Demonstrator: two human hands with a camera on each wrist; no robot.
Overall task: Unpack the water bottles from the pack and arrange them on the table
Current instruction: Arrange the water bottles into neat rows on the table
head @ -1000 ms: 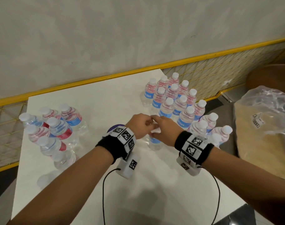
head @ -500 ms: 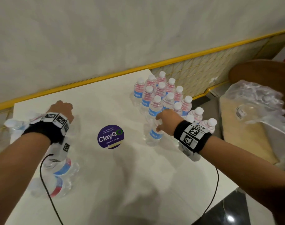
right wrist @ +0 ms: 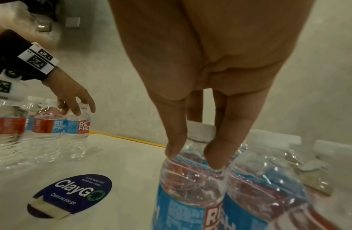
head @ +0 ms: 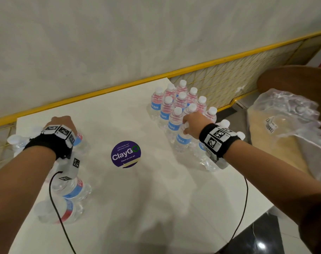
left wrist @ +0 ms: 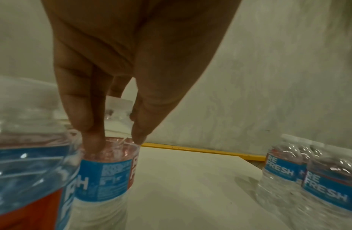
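Note:
Clear water bottles with blue and red labels stand in two groups on the white table (head: 156,198). My left hand (head: 64,123) is over the left group (head: 71,189). In the left wrist view my left hand (left wrist: 116,140) has its fingers and thumb down round the neck of one standing bottle (left wrist: 106,175). My right hand (head: 192,121) is at the front of the right cluster (head: 174,103). In the right wrist view my right hand (right wrist: 192,157) pinches the white cap and neck of a standing bottle (right wrist: 190,194), which touches its neighbour.
A round purple ClayGo sticker (head: 125,154) lies between the two groups. Crumpled clear plastic wrap (head: 287,114) lies on a tan seat off the table's right edge. A yellow-trimmed wall runs along the back. Black cables hang from both wrists.
One second ago both hands met at one bottle in the middle. My left hand has gone left to the left group and stays there. My right hand keeps its bottle beside the right cluster.

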